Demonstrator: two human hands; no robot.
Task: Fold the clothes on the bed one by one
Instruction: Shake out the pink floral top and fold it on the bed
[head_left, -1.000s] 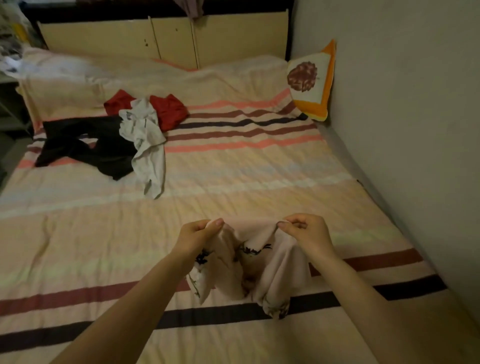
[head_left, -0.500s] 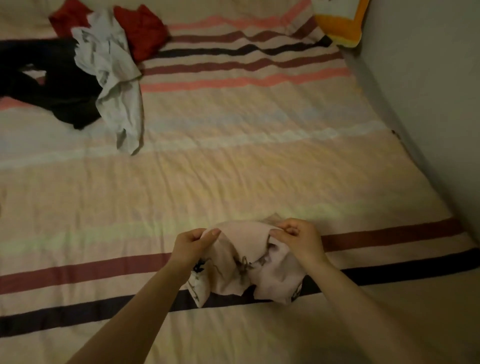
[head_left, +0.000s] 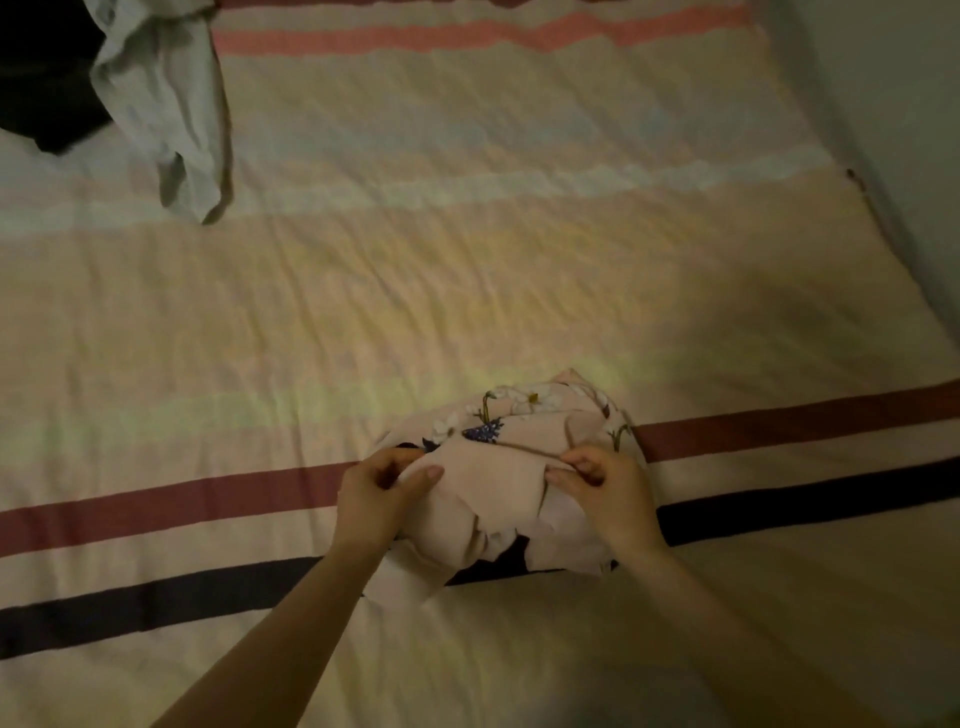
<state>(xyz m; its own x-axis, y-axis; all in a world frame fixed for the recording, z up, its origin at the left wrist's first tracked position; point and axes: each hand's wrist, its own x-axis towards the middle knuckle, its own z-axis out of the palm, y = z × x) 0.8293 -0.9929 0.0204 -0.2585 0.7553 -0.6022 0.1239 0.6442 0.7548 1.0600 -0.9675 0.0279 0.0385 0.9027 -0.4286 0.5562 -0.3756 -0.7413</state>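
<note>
A pale pink garment with a flower print (head_left: 498, 499) lies bunched on the striped bed sheet (head_left: 467, 291), over the dark red and navy stripes near the front. My left hand (head_left: 382, 493) pinches its left top edge between thumb and fingers. My right hand (head_left: 605, 493) pinches the right top edge the same way. The cloth between the hands is stretched fairly flat, and the flowered part spreads out beyond them. A white-grey garment (head_left: 166, 109) lies crumpled at the far left, partly over a black garment (head_left: 41, 78).
A light wall (head_left: 904, 130) runs along the bed's right side. The bed's middle is bare wrinkled sheet between the far pile and the pink garment.
Both hands have lowered the pink garment from hanging in the air onto the sheet. The view has tilted down, so the headboard, pillow and red garment have left the frame.
</note>
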